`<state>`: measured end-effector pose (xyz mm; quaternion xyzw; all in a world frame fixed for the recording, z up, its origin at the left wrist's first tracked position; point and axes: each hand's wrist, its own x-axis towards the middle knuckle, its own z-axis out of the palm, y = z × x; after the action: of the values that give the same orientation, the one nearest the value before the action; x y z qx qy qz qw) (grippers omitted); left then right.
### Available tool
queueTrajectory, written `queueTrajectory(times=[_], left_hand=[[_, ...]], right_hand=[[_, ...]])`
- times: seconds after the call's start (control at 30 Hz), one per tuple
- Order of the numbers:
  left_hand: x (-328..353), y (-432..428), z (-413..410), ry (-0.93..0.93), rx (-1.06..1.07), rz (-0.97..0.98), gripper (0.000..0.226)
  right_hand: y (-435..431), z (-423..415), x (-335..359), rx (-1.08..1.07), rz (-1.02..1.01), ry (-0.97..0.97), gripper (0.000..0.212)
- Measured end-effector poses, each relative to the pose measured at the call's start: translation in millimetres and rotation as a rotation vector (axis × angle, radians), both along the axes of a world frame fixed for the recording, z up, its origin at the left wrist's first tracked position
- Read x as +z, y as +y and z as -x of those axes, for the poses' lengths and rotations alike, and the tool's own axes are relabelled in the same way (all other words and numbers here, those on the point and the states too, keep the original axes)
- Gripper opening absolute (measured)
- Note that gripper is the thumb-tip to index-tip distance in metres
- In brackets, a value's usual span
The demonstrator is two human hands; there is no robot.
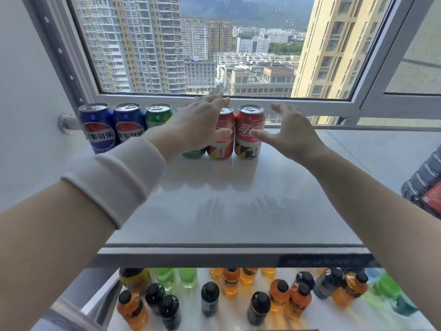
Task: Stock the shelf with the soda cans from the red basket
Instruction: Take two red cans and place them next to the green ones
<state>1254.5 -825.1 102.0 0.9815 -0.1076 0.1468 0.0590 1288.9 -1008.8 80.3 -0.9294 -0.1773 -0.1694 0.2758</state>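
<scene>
White and glossy, the top shelf (pixel 226 199) carries a row of six soda cans along its back edge, just below the window frame (pixel 238 101); from the left stand two blue Pepsi cans (pixel 96 127), a green can (pixel 158 115), a second green can (pixel 193 152) of which only the base shows, a left Coca-Cola can (pixel 223 144) and a right Coca-Cola can (pixel 248 118); all stand upright and side by side, the neighbours touching or nearly so.

Both arms reach forward over the shelf; the left hand (pixel 198 123), a white sleeve (pixel 119 177) pushed up its forearm, is spread flat with straight fingers over the second green can and the left Coca-Cola can, its thumb lying across the front of that red can; it grips nothing; the right hand (pixel 291 134) is likewise spread wide beside the right Coca-Cola can, fingers straight and pointing at the window, thumb tip at the can's label; whether the thumb touches the can I cannot tell; it holds nothing.

Below, the lower shelf (pixel 233 314) holds many small bottles (pixel 230 283) of orange, green and dark drink with black caps, somewhat blurred; at the right edge shows a piece of grey striped fabric (pixel 424 177) with something red under it, too cut off to name.
</scene>
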Motion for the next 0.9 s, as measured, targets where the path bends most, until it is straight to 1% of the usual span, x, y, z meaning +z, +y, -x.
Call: queueTrajectory(times=[0.1,0.17,0.3,0.4,0.57,0.67,0.73,0.9], left_hand=[[-16.2,-8.9,38.4,-0.064,0.023,0.056,0.066],[-32.3,-15.4,63.3,-0.075,0.023,0.096,0.064],[-66.1,-23.0,110.9,-0.093,0.012,0.117,0.063],[-84.1,-27.5,148.8,-0.103,0.004,0.142,0.061],[-124.6,-31.9,213.9,-0.057,-0.025,0.197,0.058],[-159.1,-31.2,252.2,-0.008,-0.052,0.225,0.055],[-183.3,-31.0,277.0,0.029,-0.064,0.210,0.054],[-241.2,-38.2,323.7,0.220,-0.038,0.228,0.055]], right_hand=[[-6.0,33.4,-17.9,0.022,0.000,-0.094,0.069],[-8.5,56.4,-33.3,0.036,0.007,-0.134,0.065],[-10.8,105.3,-61.8,0.088,0.024,-0.200,0.061],[-19.5,146.3,-78.8,0.079,-0.006,-0.214,0.057],[-31.9,225.7,-121.3,0.021,-0.045,-0.157,0.050],[-28.9,273.1,-162.5,0.008,-0.042,-0.063,0.049],[-25.8,301.1,-190.3,0.005,-0.023,0.007,0.049],[-32.3,358.8,-251.4,0.006,0.035,0.177,0.048]])
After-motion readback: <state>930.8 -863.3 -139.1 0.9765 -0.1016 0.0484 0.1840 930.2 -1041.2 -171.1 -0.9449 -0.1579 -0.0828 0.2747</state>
